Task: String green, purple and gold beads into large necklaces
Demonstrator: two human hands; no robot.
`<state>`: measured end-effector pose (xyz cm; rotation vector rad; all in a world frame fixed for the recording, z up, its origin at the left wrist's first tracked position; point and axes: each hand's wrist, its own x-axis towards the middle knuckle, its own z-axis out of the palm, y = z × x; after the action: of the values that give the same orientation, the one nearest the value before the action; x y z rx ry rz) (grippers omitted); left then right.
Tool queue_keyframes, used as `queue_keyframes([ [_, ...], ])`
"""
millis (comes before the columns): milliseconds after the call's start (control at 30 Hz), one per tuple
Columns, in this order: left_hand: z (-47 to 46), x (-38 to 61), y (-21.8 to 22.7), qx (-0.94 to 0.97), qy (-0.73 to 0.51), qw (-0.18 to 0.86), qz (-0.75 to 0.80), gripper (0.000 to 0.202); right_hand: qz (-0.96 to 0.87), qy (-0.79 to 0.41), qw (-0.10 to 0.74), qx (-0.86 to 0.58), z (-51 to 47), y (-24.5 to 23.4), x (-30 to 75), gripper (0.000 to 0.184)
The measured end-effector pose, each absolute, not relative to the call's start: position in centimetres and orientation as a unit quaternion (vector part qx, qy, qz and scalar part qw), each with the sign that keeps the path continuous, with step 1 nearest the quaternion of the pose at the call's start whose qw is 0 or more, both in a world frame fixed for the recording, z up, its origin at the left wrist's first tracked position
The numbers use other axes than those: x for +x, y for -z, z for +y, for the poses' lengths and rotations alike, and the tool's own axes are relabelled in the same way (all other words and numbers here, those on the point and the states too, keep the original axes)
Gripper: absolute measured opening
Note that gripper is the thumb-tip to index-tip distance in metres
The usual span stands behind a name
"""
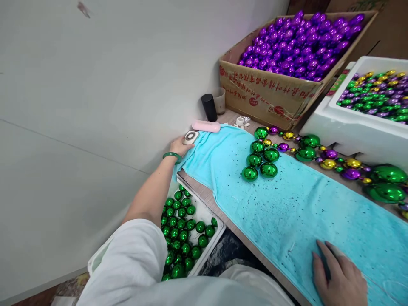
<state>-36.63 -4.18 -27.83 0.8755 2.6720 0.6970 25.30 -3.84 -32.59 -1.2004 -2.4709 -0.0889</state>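
Observation:
At the far left end of the table, my left hand (181,146) grips a small white square device (191,136) with a dark ring on its face. A pink oblong case (205,126) lies just beyond it. My right hand (339,272) rests on the turquoise towel (287,204) at the near right, fingers closed around a dark slim tool (325,261), mostly hidden. A thin clear thread shows beside that hand. Several loose green beads (268,170) sit on the towel, with strung green, gold and purple beads (328,164) along its far edge.
A cardboard box (267,91) of purple beads and a white foam box (318,117) of mixed beads stand at the back. A black cylinder (209,107) and a cup (219,100) are by the wall. Below the table edge is a white tray (204,208) of green beads.

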Motion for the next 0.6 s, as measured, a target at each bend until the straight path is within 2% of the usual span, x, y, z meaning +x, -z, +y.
queue_keyframes([
  [167,-4.6,-37.0,26.5,0.259,-0.365,0.169,0.878,0.053,-0.879,0.036,0.193,-0.435,-4.0,32.7,25.4,0.042],
  [367,-5.4,-36.4,24.6,0.106,-0.622,0.436,0.641,0.042,-0.875,0.026,0.189,-0.445,-4.1,33.1,25.6,0.043],
  [600,-5.3,-35.3,24.8,0.066,-0.67,0.452,0.585,0.04,-0.876,0.027,0.188,-0.443,-4.1,32.9,25.5,0.042],
])
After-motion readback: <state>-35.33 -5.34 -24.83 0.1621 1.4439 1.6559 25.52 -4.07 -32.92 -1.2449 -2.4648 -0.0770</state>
